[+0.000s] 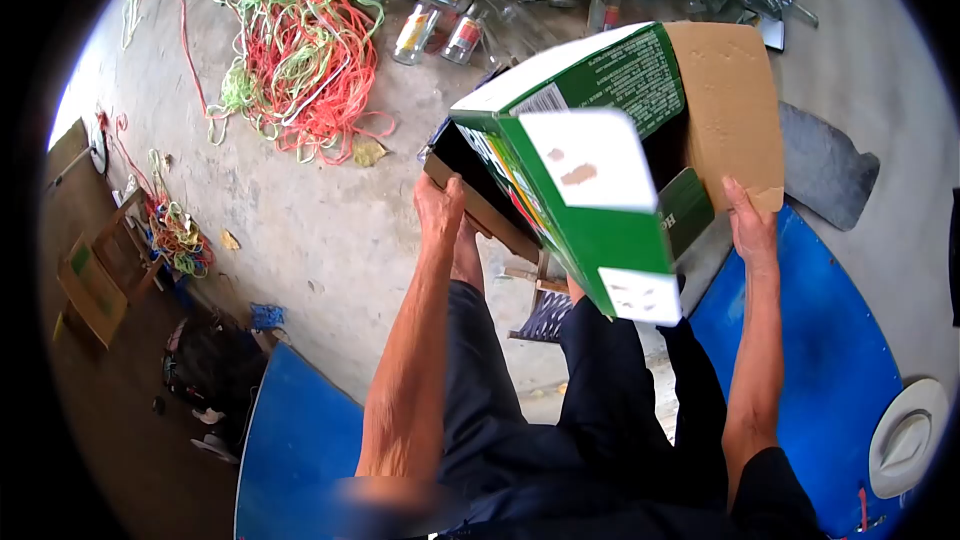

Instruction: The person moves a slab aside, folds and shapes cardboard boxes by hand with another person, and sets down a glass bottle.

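Note:
A green and white cardboard box point(600, 140) is held tilted in front of me, its flaps folded outward. My left hand point(441, 205) grips the box's left edge, near a dark opening. On the other side, my right hand point(749, 225) has its fingers on the lower edge of the plain brown flap point(735, 100). Part of the right hand's grip is hidden behind the cardboard. White patches with brown marks show on the box's green side.
Many glass bottles point(415, 32) lie heaped at the far side. Left of them is a tangle of red and green string point(300, 60). A small stool point(545, 312) stands between my legs. Blue tabletops point(810, 310) flank me; a white hat point(908, 437) rests at right.

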Demonstrator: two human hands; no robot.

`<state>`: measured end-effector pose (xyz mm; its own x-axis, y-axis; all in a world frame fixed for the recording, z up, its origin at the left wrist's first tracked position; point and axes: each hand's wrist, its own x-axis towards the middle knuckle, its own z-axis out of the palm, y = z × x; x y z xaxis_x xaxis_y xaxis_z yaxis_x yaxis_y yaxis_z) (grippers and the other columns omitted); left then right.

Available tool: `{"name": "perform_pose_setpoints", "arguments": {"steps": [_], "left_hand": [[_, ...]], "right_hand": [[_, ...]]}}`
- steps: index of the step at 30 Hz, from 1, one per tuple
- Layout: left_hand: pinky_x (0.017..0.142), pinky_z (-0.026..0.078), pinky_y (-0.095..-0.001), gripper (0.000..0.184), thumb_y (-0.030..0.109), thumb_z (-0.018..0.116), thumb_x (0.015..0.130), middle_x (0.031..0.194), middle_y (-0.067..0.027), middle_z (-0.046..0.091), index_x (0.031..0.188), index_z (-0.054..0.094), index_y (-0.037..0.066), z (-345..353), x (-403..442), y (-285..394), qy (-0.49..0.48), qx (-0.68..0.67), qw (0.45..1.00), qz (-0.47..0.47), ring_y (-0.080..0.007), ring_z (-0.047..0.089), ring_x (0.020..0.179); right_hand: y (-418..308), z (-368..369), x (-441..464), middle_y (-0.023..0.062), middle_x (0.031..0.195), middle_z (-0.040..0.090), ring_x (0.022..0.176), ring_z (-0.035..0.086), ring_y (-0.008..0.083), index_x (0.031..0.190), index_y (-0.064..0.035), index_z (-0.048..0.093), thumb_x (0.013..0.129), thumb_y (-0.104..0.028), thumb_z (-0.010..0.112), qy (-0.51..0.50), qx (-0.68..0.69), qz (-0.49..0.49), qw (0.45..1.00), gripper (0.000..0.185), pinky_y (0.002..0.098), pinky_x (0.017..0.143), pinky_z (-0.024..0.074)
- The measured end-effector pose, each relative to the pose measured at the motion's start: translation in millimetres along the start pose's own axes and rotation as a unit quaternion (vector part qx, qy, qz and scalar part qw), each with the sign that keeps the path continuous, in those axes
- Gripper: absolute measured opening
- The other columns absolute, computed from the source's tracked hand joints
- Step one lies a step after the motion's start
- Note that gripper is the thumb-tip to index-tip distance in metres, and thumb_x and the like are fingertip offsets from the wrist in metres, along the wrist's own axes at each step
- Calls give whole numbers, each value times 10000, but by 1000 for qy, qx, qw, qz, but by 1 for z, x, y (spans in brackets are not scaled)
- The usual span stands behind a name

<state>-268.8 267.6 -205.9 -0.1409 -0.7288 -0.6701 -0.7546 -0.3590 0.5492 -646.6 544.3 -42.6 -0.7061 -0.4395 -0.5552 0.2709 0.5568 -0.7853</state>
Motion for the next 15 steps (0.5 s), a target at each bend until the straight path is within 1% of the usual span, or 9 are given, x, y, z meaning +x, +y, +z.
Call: {"name": "perform_pose_setpoints", "arguments": {"steps": [1, 2, 4, 5, 7, 8, 11, 14, 15], "left_hand": [[789, 550, -395, 284, 179, 710, 898, 889, -138, 748, 1036, 703, -69, -1, 2, -3, 2, -4, 1000, 13, -229, 687, 837], [779, 546, -390, 275, 173, 704, 900, 875, -126, 739, 1024, 697, -72, -3, 2, -1, 5, -7, 1000, 24, -220, 675, 825], [766, 541, -376, 253, 154, 691, 906, 859, -105, 724, 1022, 692, -71, -8, -3, 1, -6, -24, 1000, -2, -199, 658, 814], [759, 538, -369, 243, 145, 685, 908, 852, -94, 717, 1021, 690, -70, -10, -1, 5, -10, -34, 999, -13, -189, 650, 809], [752, 535, -358, 227, 132, 682, 911, 854, -90, 721, 1018, 689, -68, -5, 7, 3, 0, -62, 998, -6, -171, 647, 812], [748, 534, -352, 219, 126, 680, 913, 856, -87, 723, 1017, 688, -67, -4, 4, -1, -2, -74, 997, -8, -162, 646, 813], [749, 535, -347, 202, 112, 675, 915, 860, -87, 723, 1028, 686, -55, 4, 2, -8, -4, -87, 996, -14, -149, 644, 807], [876, 581, -412, 334, 133, 659, 898, 990, -196, 781, 1208, 718, 26, 0, 1, -7, -36, -18, 999, -6, -305, 758, 942], [897, 579, -409, 358, 104, 649, 903, 1035, -199, 782, 1247, 706, 20, -3, 5, -7, -40, -30, 999, 9, -309, 759, 988]], "right_hand": [[-1, 4, 5, 82, 1460, 601, 1326, 584, 196, 1504, -22, 521, 1000, -15, 713, 3, 6, 5, 1000, 539, 358, 1122, 474], [-3, 9, 10, 75, 1412, 629, 1277, 603, 187, 1466, -14, 556, 996, -25, 720, 1, 27, -4, 1000, 497, 348, 1095, 482], [-11, 11, 6, 60, 1315, 685, 1179, 641, 169, 1390, 1, 626, 990, -44, 735, 1, 67, -10, 998, 417, 326, 1041, 498], [-9, 3, 3, 64, 1329, 678, 1192, 638, 171, 1404, -1, 614, 990, -40, 732, 3, 41, 2, 999, 432, 329, 1046, 499], [-2, -13, 12, 70, 1358, 664, 1218, 633, 173, 1432, -4, 590, 990, -32, 726, 0, -5, 13, 1000, 463, 335, 1055, 502], [-8, -13, 11, 80, 1381, 652, 1253, 621, 184, 1446, -5, 578, 987, -16, 715, -11, 14, 29, 999, 479, 343, 1065, 502], [-5, -8, 10, 85, 1397, 641, 1266, 615, 192, 1452, -6, 572, 985, -13, 713, 16, 67, 56, 996, 488, 354, 1080, 494], [-4, -10, 17, 80, 1393, 640, 1258, 616, 191, 1457, -8, 568, 984, -22, 718, -7, 42, 48, 998, 497, 356, 1087, 485], [-12, 2, 21, 78, 1395, 637, 1259, 613, 188, 1458, -8, 566, 982, -27, 723, -32, 31, 20, 999, 502, 356, 1088, 482]]}}
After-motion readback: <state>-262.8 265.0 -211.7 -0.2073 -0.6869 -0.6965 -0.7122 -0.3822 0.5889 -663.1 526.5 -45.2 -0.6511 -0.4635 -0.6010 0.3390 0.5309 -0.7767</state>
